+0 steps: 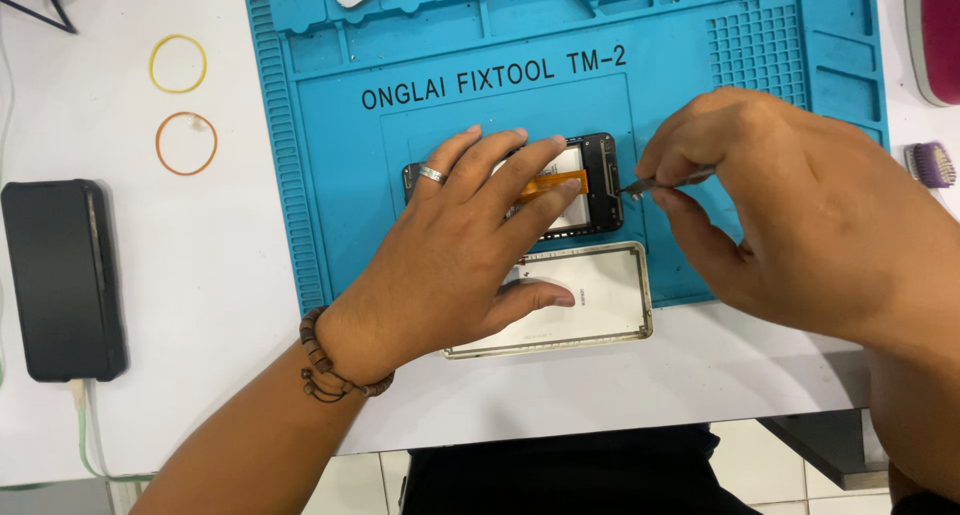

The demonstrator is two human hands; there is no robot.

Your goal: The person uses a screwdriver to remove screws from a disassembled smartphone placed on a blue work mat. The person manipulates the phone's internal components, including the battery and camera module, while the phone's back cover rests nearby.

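Left hand (pixel 460 245) fingers spread, covering opened phone (pixel 598 180) – right hand (pixel 790 205) pinching probably tweezers (pixel 640 185); back cover (pixel 600 300) beside.

The opened phone (pixel 590 180) lies flat on the blue repair mat (pixel 340 155), black frame up, with an orange flex cable (pixel 555 183) across its pale inside. A slim metal tool (pixel 640 185) touches its right edge. The white back cover (pixel 600 310) lies just below.

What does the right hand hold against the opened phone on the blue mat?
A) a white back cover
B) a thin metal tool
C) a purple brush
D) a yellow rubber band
B: the right hand pinches a thin metal tool whose tip meets the edge of the opened phone.
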